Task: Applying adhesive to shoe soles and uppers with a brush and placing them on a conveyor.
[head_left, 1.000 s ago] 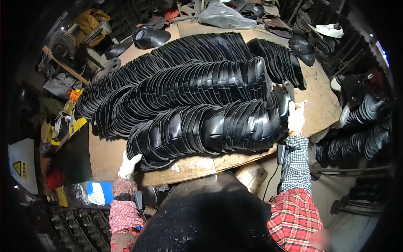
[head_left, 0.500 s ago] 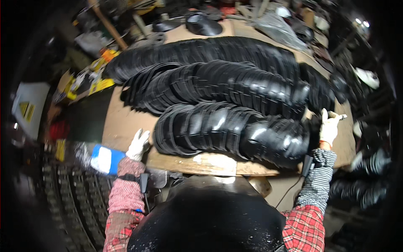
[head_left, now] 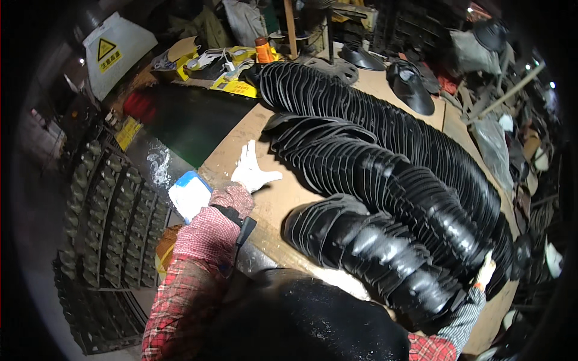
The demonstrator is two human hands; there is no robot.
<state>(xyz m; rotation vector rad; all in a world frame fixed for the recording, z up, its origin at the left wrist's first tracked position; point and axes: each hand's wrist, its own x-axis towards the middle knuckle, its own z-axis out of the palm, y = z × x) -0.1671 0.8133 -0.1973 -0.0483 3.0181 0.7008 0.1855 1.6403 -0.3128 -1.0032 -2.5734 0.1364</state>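
Head view: gloved hands at each end of the black stacks

Nearest us, our left hand point(head_left: 251, 170) lies flat on the wooden table point(head_left: 232, 157), white-gloved fingers point(head_left: 247, 150) spread wide, holding nothing, apart from the stacks. Our right hand point(head_left: 485, 272) presses the far end of the nearest row of black moulded pieces point(head_left: 376, 262); we cannot tell its finger spread. Beyond, two longer rows point(head_left: 385, 138) curve across the table.

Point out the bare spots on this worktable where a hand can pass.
Bare board lies around the left hand, between the table edge and the nearest row of black pieces. A second strip runs beside the far row near the loose black piece. The rows themselves are packed tight; the right hand presses their end.
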